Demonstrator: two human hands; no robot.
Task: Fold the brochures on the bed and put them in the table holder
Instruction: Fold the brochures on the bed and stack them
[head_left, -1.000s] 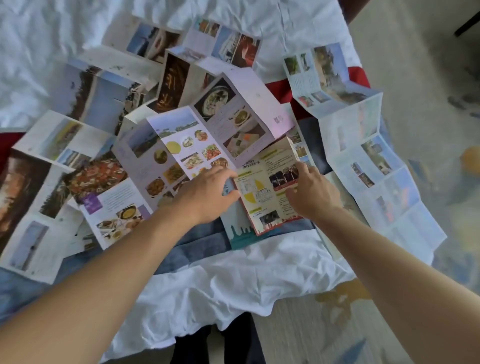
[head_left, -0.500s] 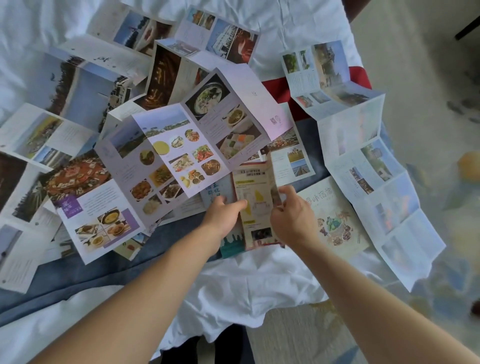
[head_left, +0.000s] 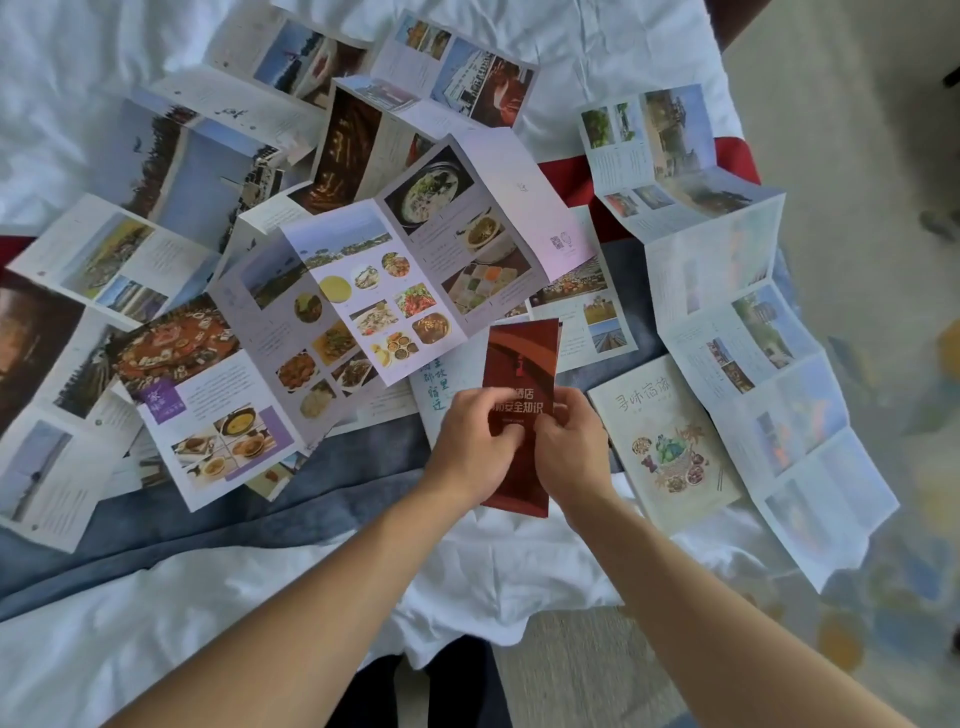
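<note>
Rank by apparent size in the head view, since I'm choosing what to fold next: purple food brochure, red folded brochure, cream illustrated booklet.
1. purple food brochure, unfolded
2. cream illustrated booklet
3. red folded brochure, partly covered by both hands

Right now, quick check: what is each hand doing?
Left hand: holding the folded red brochure by its left edge.
Right hand: holding the same brochure by its right edge.
</note>
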